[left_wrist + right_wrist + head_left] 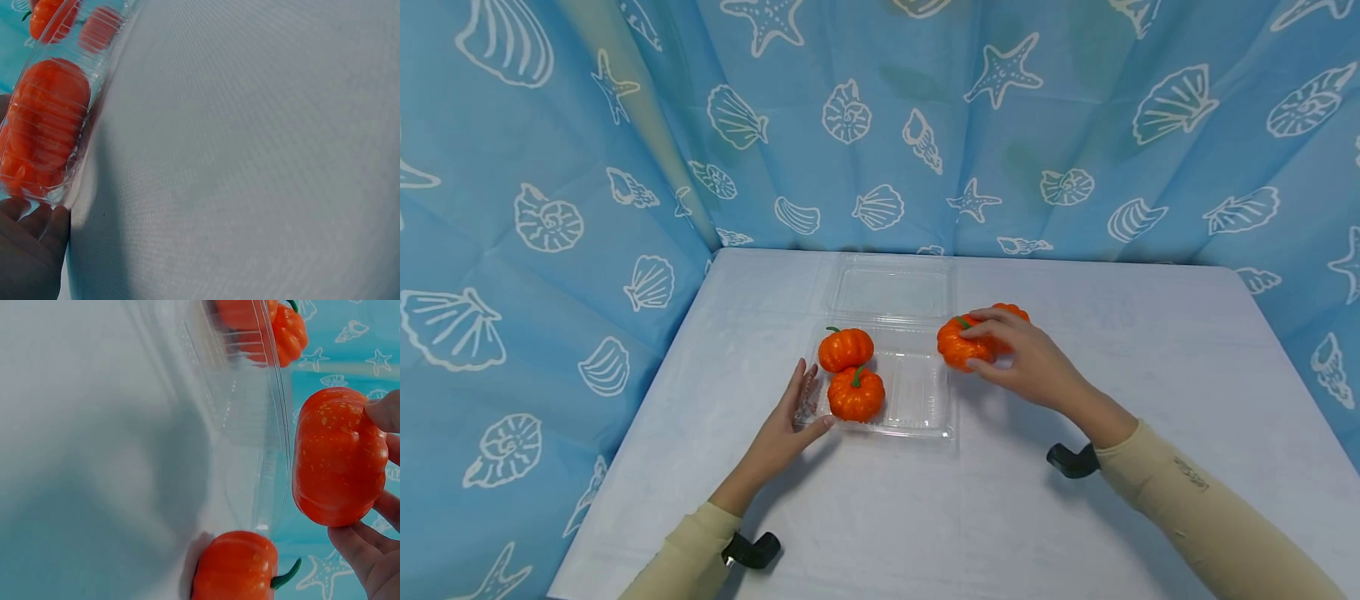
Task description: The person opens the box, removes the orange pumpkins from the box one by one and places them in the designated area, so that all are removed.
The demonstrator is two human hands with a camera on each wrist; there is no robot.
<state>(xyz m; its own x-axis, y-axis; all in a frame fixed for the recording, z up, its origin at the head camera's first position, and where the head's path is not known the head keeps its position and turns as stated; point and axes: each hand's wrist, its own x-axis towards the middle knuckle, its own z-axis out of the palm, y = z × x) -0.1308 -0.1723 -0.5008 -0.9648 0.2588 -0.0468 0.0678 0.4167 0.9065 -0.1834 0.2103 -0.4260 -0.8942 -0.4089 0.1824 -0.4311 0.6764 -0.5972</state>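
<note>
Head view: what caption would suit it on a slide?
Right hand grips a small orange pumpkin beside a clear plastic clamshell tray holding two more; left hand touches the tray's edge.

Through the left wrist camera I see my left hand (28, 250) at the bottom left corner, its fingertips touching the near corner of a clear plastic container (94, 94). Inside, seen through the ribbed wall, sits a blurred orange pumpkin (44, 125), and a second pumpkin (53, 15) shows at the top left edge. The white tablecloth (262, 156) fills everything else, with a soft shadow beside the container.
</note>
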